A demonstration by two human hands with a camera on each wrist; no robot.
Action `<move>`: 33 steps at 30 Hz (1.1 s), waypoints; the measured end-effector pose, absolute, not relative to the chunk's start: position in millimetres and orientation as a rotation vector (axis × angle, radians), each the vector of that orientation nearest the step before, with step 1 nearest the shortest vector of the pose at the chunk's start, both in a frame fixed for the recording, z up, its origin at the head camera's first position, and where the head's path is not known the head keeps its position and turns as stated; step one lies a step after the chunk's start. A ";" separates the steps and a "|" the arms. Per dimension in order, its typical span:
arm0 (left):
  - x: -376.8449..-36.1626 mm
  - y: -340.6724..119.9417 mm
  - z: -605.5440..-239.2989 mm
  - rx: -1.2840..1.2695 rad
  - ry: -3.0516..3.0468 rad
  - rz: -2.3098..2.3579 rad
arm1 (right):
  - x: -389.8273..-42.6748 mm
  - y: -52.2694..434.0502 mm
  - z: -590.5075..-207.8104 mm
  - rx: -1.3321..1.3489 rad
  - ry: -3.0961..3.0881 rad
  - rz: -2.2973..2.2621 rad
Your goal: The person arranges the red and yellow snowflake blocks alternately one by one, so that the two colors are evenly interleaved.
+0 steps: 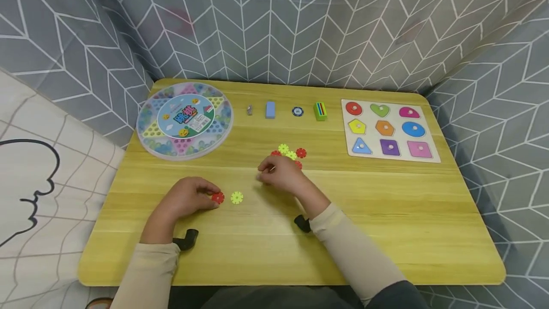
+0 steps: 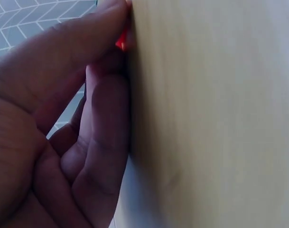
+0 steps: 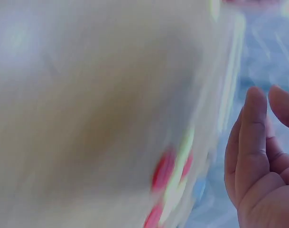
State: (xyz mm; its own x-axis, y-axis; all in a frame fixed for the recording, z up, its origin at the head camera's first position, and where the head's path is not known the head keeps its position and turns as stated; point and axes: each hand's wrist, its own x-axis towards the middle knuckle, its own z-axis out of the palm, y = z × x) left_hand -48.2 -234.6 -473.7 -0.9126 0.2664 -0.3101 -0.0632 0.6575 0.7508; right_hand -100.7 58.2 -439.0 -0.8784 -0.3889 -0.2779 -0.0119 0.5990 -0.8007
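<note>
On the left of the table, my left hand (image 1: pixel 184 199) pinches the edge of a red notched plastic disc (image 1: pixel 218 198) between thumb and fingers, low at the tabletop. The left wrist view shows only a sliver of that red disc (image 2: pixel 121 42) past the fingertips. Just right of it lies a yellow-green disc (image 1: pixel 237 198). My right hand (image 1: pixel 280 174) is over the middle of the table, fingers loosely bent and thumb apart from the index finger, holding nothing. Behind it, partly hidden, is a cluster of red discs (image 1: pixel 301 153) and yellow-green discs (image 1: pixel 283 149).
A round game box (image 1: pixel 150 144) lies at the back left. Along the back are a small greyish piece (image 1: pixel 249 109), a blue block (image 1: pixel 270 110), a round chip (image 1: pixel 298 111) and a green box with coloured sticks (image 1: pixel 320 111). A shape puzzle board (image 1: pixel 372 144) lies at the back right.
</note>
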 end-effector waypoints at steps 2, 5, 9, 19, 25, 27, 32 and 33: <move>-48.2 -232.6 -472.4 0.155 2.483 1.149 | -106.6 80.3 -437.5 -0.211 2.397 -1.298; -47.7 -230.5 -470.1 0.144 2.472 1.159 | -113.5 109.3 -437.6 -0.103 2.457 -1.328; -47.6 -228.0 -468.1 0.136 2.469 1.157 | -120.6 134.7 -440.5 -0.052 2.564 -1.237; -47.8 -225.1 -468.9 0.131 2.461 1.121 | -141.7 146.1 -451.9 0.008 2.672 -0.998; -49.8 -222.6 -471.9 0.140 2.498 1.091 | -153.7 143.6 -457.9 -0.039 2.709 -0.946; -49.9 -222.3 -472.4 0.134 2.505 1.083 | -156.0 143.6 -460.1 -0.057 2.720 -0.922; -49.4 -222.3 -470.0 0.137 2.533 1.071 | -157.5 145.8 -462.6 -0.033 2.724 -0.893; -49.3 -222.4 -469.1 0.136 2.536 1.070 | -157.1 146.6 -461.9 -0.015 2.719 -0.898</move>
State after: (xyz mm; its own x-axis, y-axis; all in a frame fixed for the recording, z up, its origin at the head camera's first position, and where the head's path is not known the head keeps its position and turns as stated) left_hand -49.3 -222.4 -469.1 -0.9218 0.2336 -0.3093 -0.0584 0.7051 0.7067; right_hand -157.1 146.6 -461.9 -0.9616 -0.0957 -0.2573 0.0764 0.8071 -0.5855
